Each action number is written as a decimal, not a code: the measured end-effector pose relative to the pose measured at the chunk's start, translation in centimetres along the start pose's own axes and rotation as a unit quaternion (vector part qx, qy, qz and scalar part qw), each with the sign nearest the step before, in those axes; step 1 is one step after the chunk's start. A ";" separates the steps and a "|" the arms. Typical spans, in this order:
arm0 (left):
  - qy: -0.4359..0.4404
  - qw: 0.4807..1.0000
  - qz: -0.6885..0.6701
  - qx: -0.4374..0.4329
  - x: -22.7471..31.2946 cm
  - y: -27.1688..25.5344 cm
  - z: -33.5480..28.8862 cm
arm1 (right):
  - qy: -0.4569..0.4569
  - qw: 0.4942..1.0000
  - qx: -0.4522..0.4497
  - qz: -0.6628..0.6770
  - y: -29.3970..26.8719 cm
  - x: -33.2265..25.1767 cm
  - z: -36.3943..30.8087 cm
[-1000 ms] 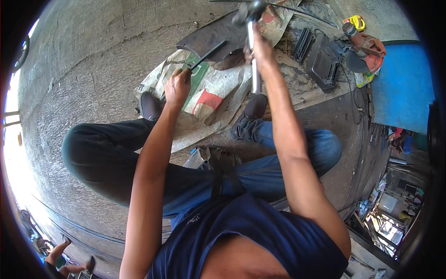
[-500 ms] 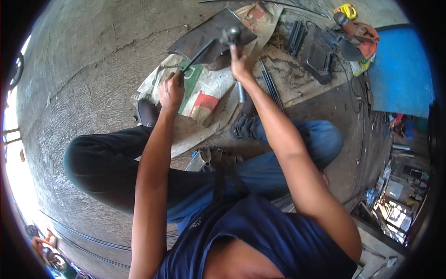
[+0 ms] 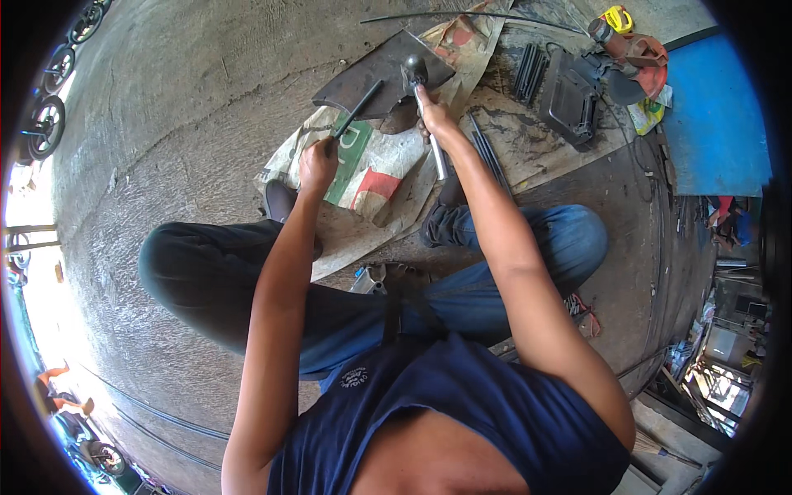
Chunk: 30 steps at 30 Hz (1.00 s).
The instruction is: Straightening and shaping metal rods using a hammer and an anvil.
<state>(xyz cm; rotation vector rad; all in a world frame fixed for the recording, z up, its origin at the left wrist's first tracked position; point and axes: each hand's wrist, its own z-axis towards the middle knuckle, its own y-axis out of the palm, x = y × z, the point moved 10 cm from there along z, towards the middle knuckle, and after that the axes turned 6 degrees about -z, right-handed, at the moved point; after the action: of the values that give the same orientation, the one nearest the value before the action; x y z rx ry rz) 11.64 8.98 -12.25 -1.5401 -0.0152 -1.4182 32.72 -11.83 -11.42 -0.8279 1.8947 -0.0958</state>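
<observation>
My left hand (image 3: 318, 163) is closed round the lower end of a dark metal rod (image 3: 360, 107). The rod slants up to the right, its far end over a dark, flat metal plate (image 3: 363, 73). A hammer with a rounded steel head (image 3: 414, 68) and a shiny metal handle is gripped in my right hand (image 3: 436, 118). Its head appears over the plate, right of the rod; whether it touches is unclear. Beneath the plate's near edge is a dark rounded lump (image 3: 399, 119). A printed sack (image 3: 400, 153) lies under these, between my feet.
To the right lie several dark bars (image 3: 530, 74), thin rods (image 3: 488, 153), a dark metal base (image 3: 569, 99) and an orange-and-black power tool (image 3: 639, 58). A yellow tape measure (image 3: 617, 18) and blue panel (image 3: 714, 115) are beyond. Motorcycle wheels (image 3: 45, 128) and another person's arm (image 3: 70, 404) show at left.
The hammer head, blurred before, is now sharp over the plate, with more of the handle visible. The whole view has shifted slightly. Both hands keep their holds.
</observation>
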 end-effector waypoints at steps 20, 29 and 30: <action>-0.156 0.819 -0.466 -0.296 5.7 2.9 1.3 | 0.102 0.953 -0.151 0.240 4.9 15.5 1.2; 0.056 0.941 -0.299 -0.147 13.3 0.4 6.4 | 0.221 0.937 -0.160 0.219 9.5 22.9 0.7; 0.018 0.937 -0.324 -0.128 13.0 0.3 6.8 | 0.239 0.923 -0.178 0.243 10.4 23.7 1.3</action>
<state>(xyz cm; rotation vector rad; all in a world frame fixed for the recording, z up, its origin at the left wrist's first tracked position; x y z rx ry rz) 20.91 5.63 -1.38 -1.8149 -0.3584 -2.0273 22.87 -17.30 -34.74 -0.5714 2.5827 0.3988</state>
